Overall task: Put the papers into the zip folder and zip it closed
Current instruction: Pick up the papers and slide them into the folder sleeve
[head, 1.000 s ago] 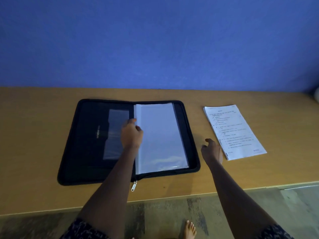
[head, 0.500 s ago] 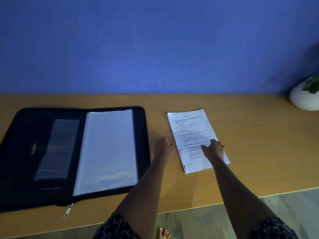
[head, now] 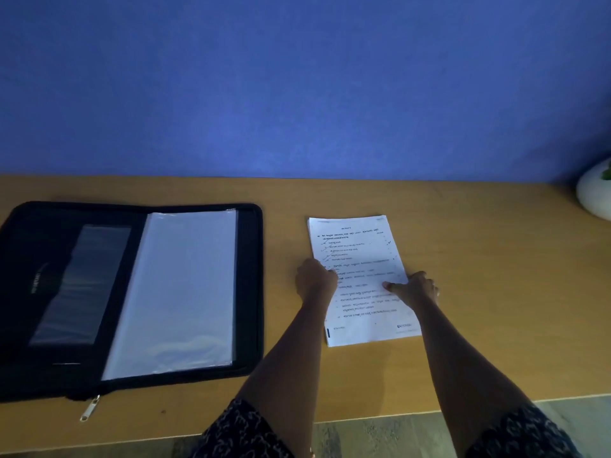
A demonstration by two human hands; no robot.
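Two forearms reach out over the near edge of the table [head: 512,309], and the zipper pull [head: 89,408] of the zip folder [head: 253,292] lies free at that same near side, so the zip is judged fully undone. Further out, both hands are at the papers [head: 358,252], which lie flat on the bare wood to the right of the folder and apart from it. Left hand [head: 315,279] sits curled against the stack's left edge; whether its fingers have got under the sheets cannot be told from here. Right hand [head: 415,287] is at the right edge with the thumb laid across the top sheet and the fingers bent at the margin, a pinching hold as far as can be seen. Assessment: a thin, light stack of printed sheets, limp and apt to sag or fan out if lifted by one corner; best taken at both long edges about midway, as now, and kept level. Compared with half a second ago, the left hand has crossed from bare table to the stack's edge, and the right hand has shifted from the face of the page to its right margin; the papers themselves have not moved. Beside them the folder lies open, its clear sleeve [head: 185,285] uppermost. Farthest back, a white pot [head: 595,196] stands against the blue wall [head: 297,77].
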